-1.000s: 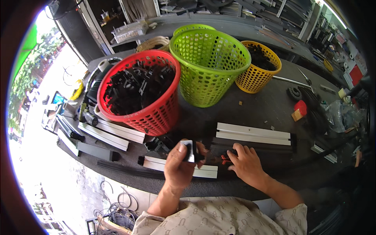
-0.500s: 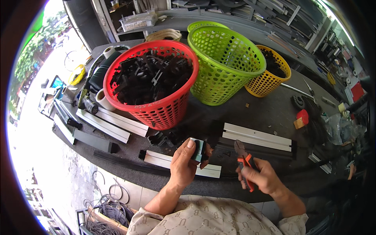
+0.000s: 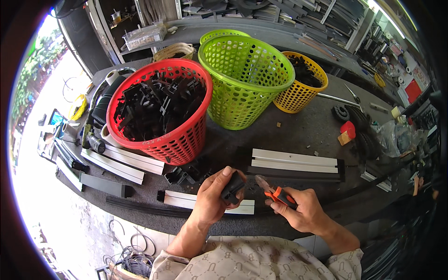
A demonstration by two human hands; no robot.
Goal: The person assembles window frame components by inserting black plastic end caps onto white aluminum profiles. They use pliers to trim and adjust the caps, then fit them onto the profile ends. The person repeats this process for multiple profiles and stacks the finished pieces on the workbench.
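Note:
In my left hand (image 3: 212, 193) is a small black plastic part (image 3: 232, 187), gripped between thumb and fingers above the table. My right hand (image 3: 303, 210) is closed round the orange-and-black handles of cutting pliers (image 3: 275, 192). Their metal jaws point up and left toward the black part, with a gap between. A short white profile strip (image 3: 179, 199) lies under and behind my left hand. Beyond it, next to the red basket, sits a cluster of loose black plastic parts (image 3: 183, 175).
A red basket (image 3: 186, 144) heaped with black parts stands at the left. Beside it are a green basket (image 3: 247, 100) and a yellow basket (image 3: 297, 99) with black pieces. White profiles (image 3: 294, 161) lie right of centre. A red-capped item (image 3: 346, 133) stands farther right.
The black part has turned in my left hand, its shiny greenish face gone from sight. My right hand has swung the pliers leftward, closer to the part. The whole view has shifted slightly.

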